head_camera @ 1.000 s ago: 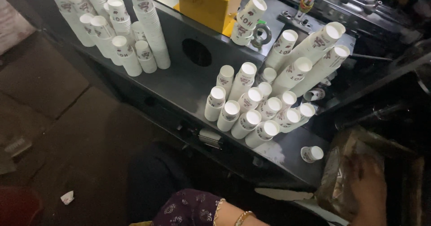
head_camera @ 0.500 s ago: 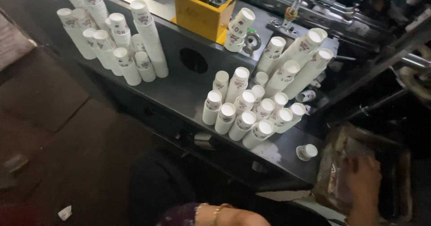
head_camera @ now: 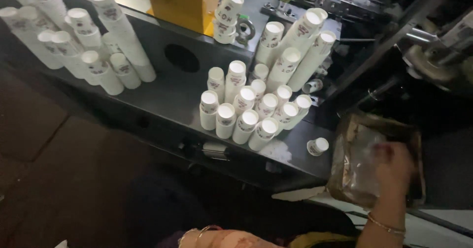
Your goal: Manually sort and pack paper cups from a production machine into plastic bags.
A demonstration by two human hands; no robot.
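My right hand (head_camera: 394, 168) reaches into a brown cardboard box (head_camera: 340, 179) at the lower right. Its fingertips are on crumpled clear plastic bags (head_camera: 363, 164) inside the box. Blur hides whether the fingers grip the plastic. A bangle sits on that wrist. Only my left wrist (head_camera: 207, 234), with bangles, shows at the bottom edge, and the hand itself is out of view. Left of the box, a cluster of white paper cup stacks (head_camera: 249, 112) stands on the dark metal table (head_camera: 167, 98). A single small cup (head_camera: 318, 146) lies near the table's right edge.
More cup stacks (head_camera: 84, 51) lean at the table's far left, and taller ones (head_camera: 300, 51) lean at the back right. A yellow box (head_camera: 182, 4) stands behind a round hole (head_camera: 182, 57) in the table. Machine parts (head_camera: 433, 56) fill the upper right. The floor (head_camera: 59, 179) is dark.
My right hand has moved up and further into the box, onto the plastic. The cups have not moved.
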